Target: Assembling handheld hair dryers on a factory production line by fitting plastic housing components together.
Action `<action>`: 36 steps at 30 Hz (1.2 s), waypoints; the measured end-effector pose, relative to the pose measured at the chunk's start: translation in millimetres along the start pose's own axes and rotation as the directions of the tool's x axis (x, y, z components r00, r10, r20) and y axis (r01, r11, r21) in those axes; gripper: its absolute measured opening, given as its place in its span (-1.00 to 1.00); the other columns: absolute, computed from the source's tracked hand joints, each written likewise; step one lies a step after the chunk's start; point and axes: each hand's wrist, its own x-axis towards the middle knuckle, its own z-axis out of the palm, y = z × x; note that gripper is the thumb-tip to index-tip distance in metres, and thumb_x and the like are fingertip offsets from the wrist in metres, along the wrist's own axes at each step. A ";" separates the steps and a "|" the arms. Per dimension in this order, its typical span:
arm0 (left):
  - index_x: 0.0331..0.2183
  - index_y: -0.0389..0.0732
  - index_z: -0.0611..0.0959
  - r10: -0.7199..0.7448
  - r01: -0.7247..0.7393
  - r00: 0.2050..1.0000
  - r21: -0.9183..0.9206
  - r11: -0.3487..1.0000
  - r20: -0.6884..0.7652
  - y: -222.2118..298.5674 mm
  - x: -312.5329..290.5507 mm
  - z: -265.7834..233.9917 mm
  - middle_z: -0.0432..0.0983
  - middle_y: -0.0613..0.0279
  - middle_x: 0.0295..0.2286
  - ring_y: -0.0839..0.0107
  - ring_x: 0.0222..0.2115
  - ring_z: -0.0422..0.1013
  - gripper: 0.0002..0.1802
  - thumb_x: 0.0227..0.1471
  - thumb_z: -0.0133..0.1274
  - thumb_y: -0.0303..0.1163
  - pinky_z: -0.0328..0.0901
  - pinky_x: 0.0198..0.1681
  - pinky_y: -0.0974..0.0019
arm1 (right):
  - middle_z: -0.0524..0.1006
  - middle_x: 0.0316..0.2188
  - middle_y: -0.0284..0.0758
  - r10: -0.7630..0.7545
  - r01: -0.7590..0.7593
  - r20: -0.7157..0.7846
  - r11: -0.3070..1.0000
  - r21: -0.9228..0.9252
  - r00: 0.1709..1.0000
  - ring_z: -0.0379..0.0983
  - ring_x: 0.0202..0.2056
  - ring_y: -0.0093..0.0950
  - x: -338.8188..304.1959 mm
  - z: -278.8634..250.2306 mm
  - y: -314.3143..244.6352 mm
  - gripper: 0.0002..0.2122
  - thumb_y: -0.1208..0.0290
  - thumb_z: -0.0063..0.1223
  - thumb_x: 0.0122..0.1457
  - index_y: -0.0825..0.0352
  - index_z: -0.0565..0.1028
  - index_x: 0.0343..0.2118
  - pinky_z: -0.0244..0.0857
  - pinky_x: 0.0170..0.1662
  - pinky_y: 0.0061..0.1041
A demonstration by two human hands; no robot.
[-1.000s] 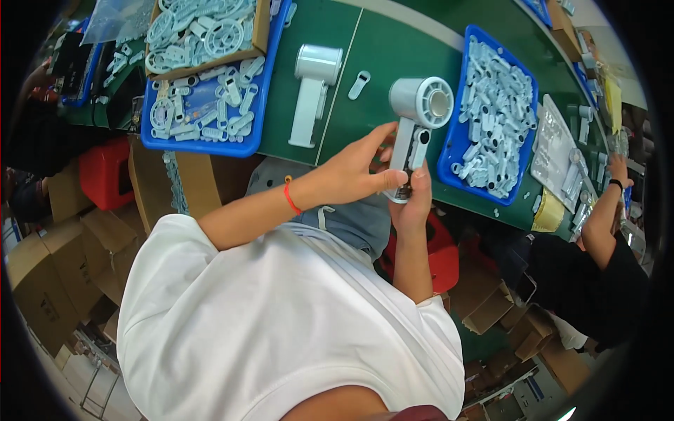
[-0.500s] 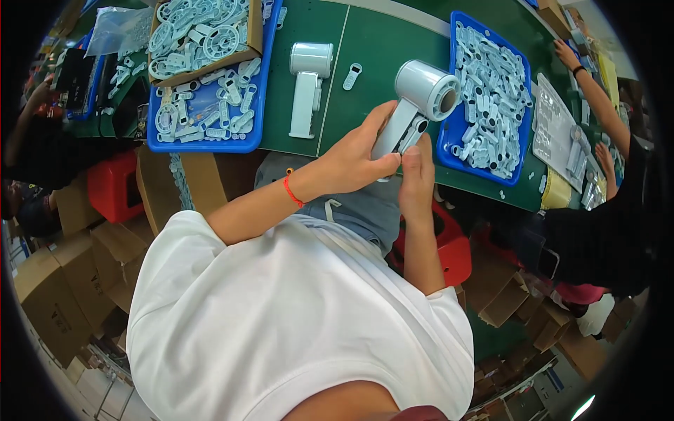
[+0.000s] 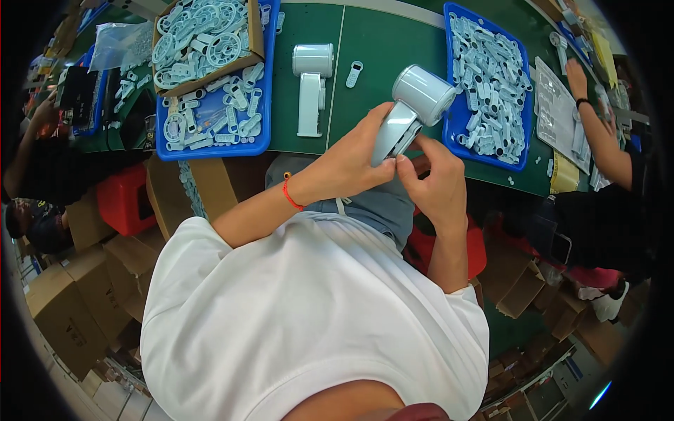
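Note:
My left hand (image 3: 354,156) wraps round the handle of a pale grey handheld fan (image 3: 423,92), which has a thick cylinder head and a straight handle. The fan tilts up to the right, held above my lap at the table's front edge. My right hand (image 3: 439,175) grips the handle's lower side, with bent fingers partly behind it and the thumb near its lower end. A seam or gap runs along the handle's side between my hands. A second fan (image 3: 311,88) of the same kind lies on the green table. Beside it is a small pale oblong cover (image 3: 354,74) with dark openings.
At the left, a blue tray (image 3: 263,137) holds pale plastic parts and a cardboard box (image 3: 257,31) of rings and covers. Another blue tray (image 3: 449,137), full of small covers, stands at the right. A co-worker's arm (image 3: 607,144) reaches over the table farther right.
The held fan has turned, so its open round end no longer faces me. My right hand has shifted lower and to the right along the handle, with its knuckles now spread outward.

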 end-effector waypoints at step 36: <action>-0.01 -0.34 0.32 -0.218 0.298 0.954 -0.591 0.750 0.205 5.9 -11.4 1.2 0.39 0.21 -0.27 0.50 -0.29 0.34 -0.26 -0.22 0.26 -0.29 0.24 -0.18 0.46 | 0.29 -0.01 -0.15 0.040 0.115 -0.215 0.743 0.660 0.976 0.29 -0.06 -0.40 27.8 3.7 9.0 -0.11 -0.33 -0.01 -0.21 0.46 0.25 -0.02 0.21 -0.01 -0.43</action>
